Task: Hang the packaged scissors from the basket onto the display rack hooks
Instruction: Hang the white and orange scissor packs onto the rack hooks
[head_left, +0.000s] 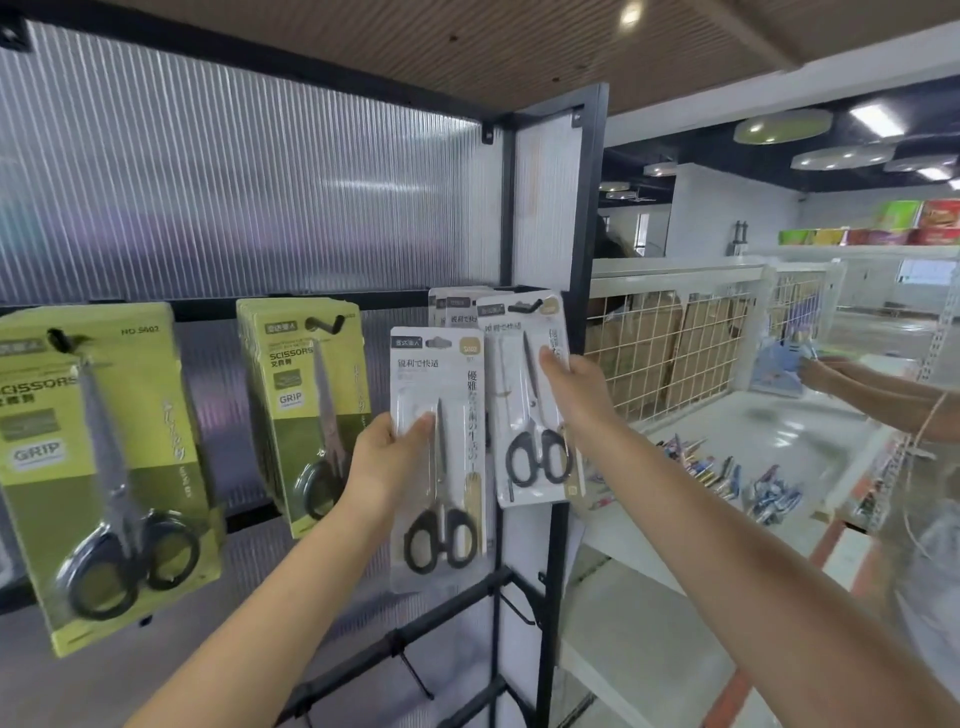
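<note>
Gripping one white scissors pack, left hand; right hand fingers pinching hung pack

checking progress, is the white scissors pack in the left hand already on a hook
No, the left hand holds the white scissors pack below the hook, its hang hole free.

Both arms are bare, with no sleeves showing. The left hand and the right hand are bare too. The fingernails are short and plain.
</note>
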